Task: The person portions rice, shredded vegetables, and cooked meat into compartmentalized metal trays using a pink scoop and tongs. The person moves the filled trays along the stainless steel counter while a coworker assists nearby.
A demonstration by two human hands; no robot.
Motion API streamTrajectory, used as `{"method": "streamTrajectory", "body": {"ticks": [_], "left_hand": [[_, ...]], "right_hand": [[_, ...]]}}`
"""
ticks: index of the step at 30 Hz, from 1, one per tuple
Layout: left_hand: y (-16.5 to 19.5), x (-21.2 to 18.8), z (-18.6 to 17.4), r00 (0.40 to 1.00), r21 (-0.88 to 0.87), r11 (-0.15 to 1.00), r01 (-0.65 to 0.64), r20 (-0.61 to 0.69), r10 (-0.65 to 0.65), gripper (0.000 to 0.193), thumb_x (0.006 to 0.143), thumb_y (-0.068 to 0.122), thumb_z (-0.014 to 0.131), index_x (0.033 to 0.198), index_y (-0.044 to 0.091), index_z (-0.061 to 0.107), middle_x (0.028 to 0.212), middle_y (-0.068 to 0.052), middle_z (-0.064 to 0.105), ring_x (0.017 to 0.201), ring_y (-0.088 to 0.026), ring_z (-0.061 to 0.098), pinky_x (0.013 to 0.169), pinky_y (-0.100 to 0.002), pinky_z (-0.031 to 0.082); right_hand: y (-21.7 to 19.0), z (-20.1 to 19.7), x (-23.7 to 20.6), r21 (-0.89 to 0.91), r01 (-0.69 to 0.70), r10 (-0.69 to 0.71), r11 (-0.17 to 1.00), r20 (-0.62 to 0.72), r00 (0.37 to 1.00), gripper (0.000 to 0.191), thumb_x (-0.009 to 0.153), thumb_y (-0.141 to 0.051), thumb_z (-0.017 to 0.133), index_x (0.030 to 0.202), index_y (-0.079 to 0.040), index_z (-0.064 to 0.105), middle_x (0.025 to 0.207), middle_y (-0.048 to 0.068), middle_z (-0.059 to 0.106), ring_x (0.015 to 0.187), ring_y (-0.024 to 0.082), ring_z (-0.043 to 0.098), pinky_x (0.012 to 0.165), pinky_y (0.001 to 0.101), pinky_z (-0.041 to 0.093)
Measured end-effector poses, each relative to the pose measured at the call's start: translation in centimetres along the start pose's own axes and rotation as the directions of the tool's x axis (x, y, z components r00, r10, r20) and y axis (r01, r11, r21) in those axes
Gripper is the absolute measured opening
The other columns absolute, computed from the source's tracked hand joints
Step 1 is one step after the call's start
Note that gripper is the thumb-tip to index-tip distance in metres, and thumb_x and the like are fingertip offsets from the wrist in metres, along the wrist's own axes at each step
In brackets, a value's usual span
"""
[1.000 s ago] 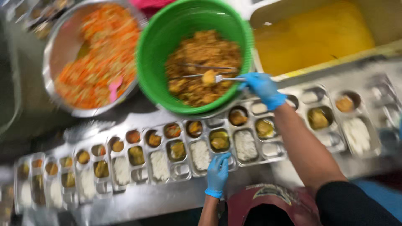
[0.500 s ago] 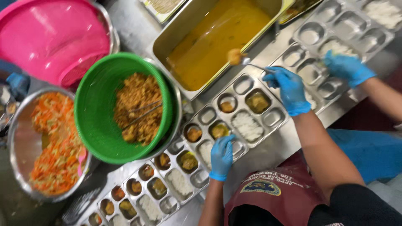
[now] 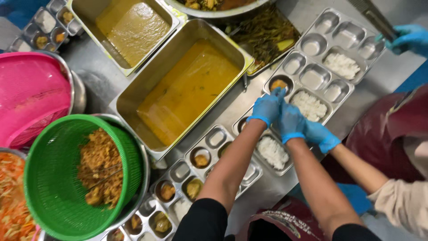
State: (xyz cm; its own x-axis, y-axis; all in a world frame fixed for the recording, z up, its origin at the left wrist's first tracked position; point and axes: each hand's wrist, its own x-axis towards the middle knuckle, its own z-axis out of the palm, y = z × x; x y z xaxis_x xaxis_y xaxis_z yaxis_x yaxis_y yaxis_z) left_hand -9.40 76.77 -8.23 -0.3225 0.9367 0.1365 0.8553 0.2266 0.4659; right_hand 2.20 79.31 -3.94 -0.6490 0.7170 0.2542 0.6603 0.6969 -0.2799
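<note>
Both gloved hands meet over one tray (image 3: 312, 85): the left hand (image 3: 267, 108) has its fingertips pinched at a round well holding a yellow-brown piece (image 3: 278, 84); the right hand (image 3: 292, 120) sits beside it, its grip unclear. That tray has rice (image 3: 308, 105) but several bare wells. Trays nearer already hold more. Beyond: a curry pan (image 3: 187, 91) and a green basket (image 3: 67, 178) of fried pieces.

— What carries it all?
— A grey steel counter (image 3: 383, 76), crowded edge to edge.
— And directly on it?
— Compartment trays (image 3: 312, 78) in a slanting row, two deep pans of orange gravy (image 3: 187, 89), and a green basket (image 3: 58, 178) nested in a metal bowl beside a pink one (image 3: 31, 93).
</note>
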Motion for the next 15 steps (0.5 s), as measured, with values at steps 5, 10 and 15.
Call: {"method": "streamTrajectory", "body": {"ticks": [5,10,15], "left_hand": [[-0.8,2.1,2.7,0.98,0.032,0.999,0.007,0.198,-0.013,0.063,0.083,0.02,0.062,0.144,0.02,0.049,0.148,-0.008,0.054,0.101,-0.034,0.071,0.085,-0.049,0.056],[-1.1,2.8,3.1,0.97,-0.106,0.991,0.086,0.237,-0.058,0.039,0.101,0.027,0.045,0.139,0.027,0.056,0.139,-0.011,0.064,0.11,-0.034,0.071,0.095,-0.049,0.055],[-1.5,-0.8,0.7,0.942,-0.312,0.892,0.326,0.191,-0.277,0.054,0.103,0.051,0.023,0.136,0.026,0.058,0.121,-0.018,0.072,0.103,-0.04,0.073,0.092,-0.052,0.056]], "right_hand": [[2.4,0.6,-1.8,-0.056,0.067,-0.066,0.996,0.027,0.997,0.039,0.095,-0.018,0.057,0.133,-0.013,0.066,0.092,0.014,0.071,0.085,0.034,0.068,0.073,0.0462,0.056],[5.7,-1.2,-3.3,-0.217,0.189,-0.156,0.958,0.162,0.974,0.049,0.092,-0.016,0.056,0.14,-0.008,0.063,0.096,0.015,0.071,0.089,0.034,0.068,0.077,0.0461,0.055],[4.3,-7.9,-3.1,-0.018,0.226,-0.227,0.974,-0.049,0.973,0.021,0.11,-0.02,0.059,0.125,-0.01,0.07,0.103,0.014,0.072,0.091,0.031,0.069,0.086,0.0437,0.055]]}}
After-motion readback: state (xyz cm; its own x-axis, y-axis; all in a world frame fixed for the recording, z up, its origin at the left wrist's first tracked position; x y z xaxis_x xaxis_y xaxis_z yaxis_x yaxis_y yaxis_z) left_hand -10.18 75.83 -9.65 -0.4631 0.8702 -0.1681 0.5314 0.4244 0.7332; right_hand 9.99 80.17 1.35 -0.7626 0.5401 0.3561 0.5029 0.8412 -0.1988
